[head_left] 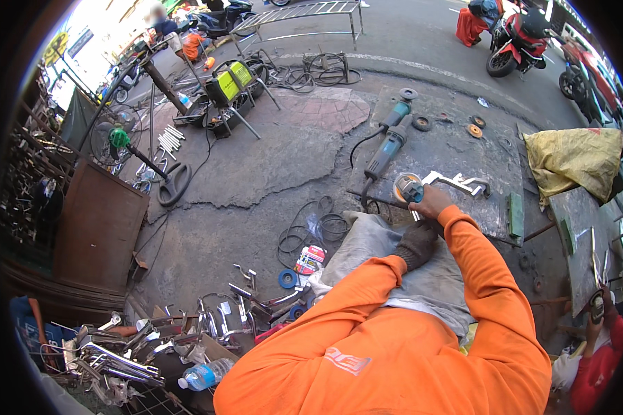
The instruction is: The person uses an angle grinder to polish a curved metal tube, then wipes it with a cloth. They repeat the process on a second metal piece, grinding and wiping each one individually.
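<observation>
- Large grinder (390,148): along the table's (488,159) left edge.
- Small grinder (411,188): at the near edge, toward the left corner.
- Gloved left hand (417,246): fingers curled; cannot tell what they hold.
- Right hand (432,201): fingers closed around the small grinder.

Strong daylight bleached the upper left of the outdoor scene. The cracked grey concrete ground (256,162) met a patch of reddish paving (318,114) beside the asphalt road (401,34). A brown wooden panel (97,225) stood at left; a red motorcycle (518,50) stood on the road, upper right.
</observation>
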A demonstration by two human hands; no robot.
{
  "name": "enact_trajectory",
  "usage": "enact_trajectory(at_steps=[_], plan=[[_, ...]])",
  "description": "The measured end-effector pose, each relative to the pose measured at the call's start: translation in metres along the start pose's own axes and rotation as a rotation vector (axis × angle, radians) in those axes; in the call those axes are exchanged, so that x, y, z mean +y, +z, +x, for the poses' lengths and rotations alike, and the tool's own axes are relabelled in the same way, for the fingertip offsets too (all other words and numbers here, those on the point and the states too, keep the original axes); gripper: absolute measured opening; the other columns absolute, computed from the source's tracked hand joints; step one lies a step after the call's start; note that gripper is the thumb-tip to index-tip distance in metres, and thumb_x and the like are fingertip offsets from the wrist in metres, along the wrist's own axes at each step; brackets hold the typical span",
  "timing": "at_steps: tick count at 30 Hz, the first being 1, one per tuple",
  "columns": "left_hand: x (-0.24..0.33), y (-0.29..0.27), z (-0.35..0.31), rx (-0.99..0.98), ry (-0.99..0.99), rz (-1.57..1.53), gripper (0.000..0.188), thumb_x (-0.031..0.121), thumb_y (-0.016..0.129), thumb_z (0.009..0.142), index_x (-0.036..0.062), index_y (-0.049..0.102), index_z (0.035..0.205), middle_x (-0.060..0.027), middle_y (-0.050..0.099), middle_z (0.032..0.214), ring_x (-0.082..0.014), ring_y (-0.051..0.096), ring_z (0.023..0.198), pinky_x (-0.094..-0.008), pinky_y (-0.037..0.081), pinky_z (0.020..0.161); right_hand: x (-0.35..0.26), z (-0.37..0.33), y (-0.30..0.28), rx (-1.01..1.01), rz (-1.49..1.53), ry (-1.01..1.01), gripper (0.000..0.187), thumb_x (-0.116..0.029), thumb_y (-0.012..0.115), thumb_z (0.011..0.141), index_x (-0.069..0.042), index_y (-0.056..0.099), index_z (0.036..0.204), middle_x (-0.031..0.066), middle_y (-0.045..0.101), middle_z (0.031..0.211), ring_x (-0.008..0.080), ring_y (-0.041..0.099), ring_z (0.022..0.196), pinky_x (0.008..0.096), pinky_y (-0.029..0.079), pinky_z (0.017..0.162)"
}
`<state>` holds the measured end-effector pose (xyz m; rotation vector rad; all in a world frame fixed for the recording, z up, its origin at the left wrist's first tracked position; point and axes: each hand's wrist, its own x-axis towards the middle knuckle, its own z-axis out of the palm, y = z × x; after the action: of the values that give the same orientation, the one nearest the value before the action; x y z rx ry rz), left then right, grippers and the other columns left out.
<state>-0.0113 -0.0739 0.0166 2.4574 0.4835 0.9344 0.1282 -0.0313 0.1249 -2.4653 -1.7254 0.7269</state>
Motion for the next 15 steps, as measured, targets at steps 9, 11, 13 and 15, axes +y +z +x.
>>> enact_trajectory(at_steps=[9,11,13,15], plan=[[-0.0025,0.0017,-0.0020,-0.036,-0.013,-0.031,0.012,0.008,0.065,0.080,0.0050,0.071,0.090,-0.0188,0.068,0.099,-0.0395,0.064,0.100,-0.0488,0.053,0.089,0.0045,0.0077,-0.0033,0.247,0.066,0.165,0.074,-0.051,0.076,0.083,0.010,0.064,0.123,0.0315,0.071,0.119,0.0459,0.071,0.110,0.0502,0.057,0.095],[-0.0003,-0.0009,-0.0020,-0.019,-0.023,-0.040,0.013,0.008,0.065,0.080,0.0050,0.071,0.091,-0.0189,0.068,0.100,-0.0398,0.064,0.101,-0.0488,0.053,0.090,0.0022,0.0068,-0.0057,0.237,0.046,0.169,0.074,-0.051,0.075,0.084,0.010,0.064,0.124,0.0303,0.072,0.118,0.0455,0.072,0.109,0.0497,0.058,0.094],[0.0019,-0.0028,-0.0013,0.006,-0.029,-0.049,0.014,0.008,0.064,0.081,0.0051,0.071,0.093,-0.0189,0.068,0.101,-0.0400,0.064,0.102,-0.0492,0.053,0.090,-0.0003,0.0034,-0.0064,0.195,0.038,0.175,0.074,-0.052,0.076,0.083,0.009,0.064,0.123,0.0308,0.072,0.117,0.0458,0.071,0.109,0.0505,0.057,0.094],[0.0027,-0.0031,0.0007,0.014,-0.015,-0.074,0.015,0.008,0.065,0.081,0.0051,0.071,0.094,-0.0188,0.068,0.102,-0.0400,0.064,0.104,-0.0493,0.053,0.090,-0.0021,-0.0013,-0.0038,0.124,0.006,0.071,0.074,-0.053,0.076,0.083,0.008,0.064,0.123,0.0310,0.072,0.117,0.0462,0.071,0.109,0.0512,0.057,0.095]])
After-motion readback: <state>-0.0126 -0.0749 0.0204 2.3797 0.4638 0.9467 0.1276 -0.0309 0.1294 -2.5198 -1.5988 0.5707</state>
